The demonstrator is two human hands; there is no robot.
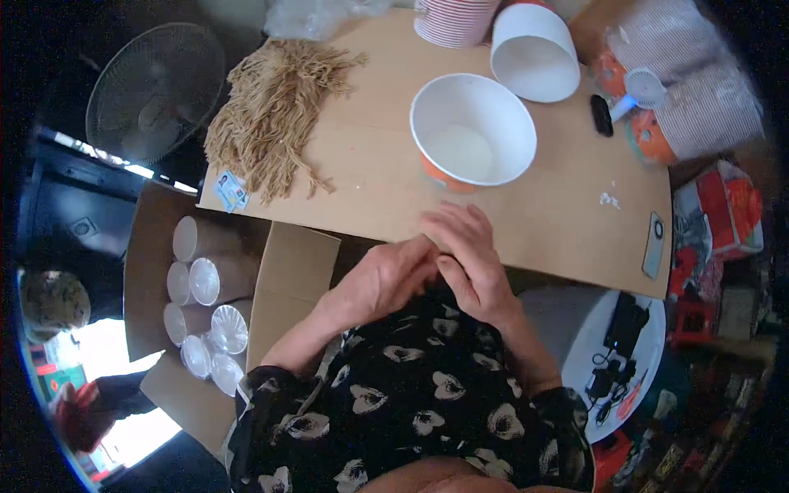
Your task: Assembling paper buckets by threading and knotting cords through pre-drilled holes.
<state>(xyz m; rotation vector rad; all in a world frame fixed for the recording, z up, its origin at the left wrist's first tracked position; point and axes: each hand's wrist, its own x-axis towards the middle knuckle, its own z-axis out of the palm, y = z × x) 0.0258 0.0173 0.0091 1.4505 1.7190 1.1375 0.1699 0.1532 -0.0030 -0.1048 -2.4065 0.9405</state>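
Note:
My left hand (380, 277) and my right hand (475, 264) meet in front of my body, at the near edge of the cardboard-covered table (362, 181). The right hand's fingers are stretched out and slightly apart, partly smeared by motion, and touch the left hand. Most of the left hand's fingers are hidden behind the right, and I see nothing held between them. Just beyond my hands stands a large white paper tub (474, 135) with an orange outside, its inside facing up. Behind it another white tub (536, 59) lies tilted next to a stack of paper tubs (454, 20).
A heap of tan crimped strands (271, 107) lies at the left beside a small blue card (231, 191). Wrapped tub stacks (707, 115), a small handheld fan (644, 89) and a phone-like slab (653, 246) are at the right. Below left, a carton (296, 271) holds clear plastic cups (205, 281).

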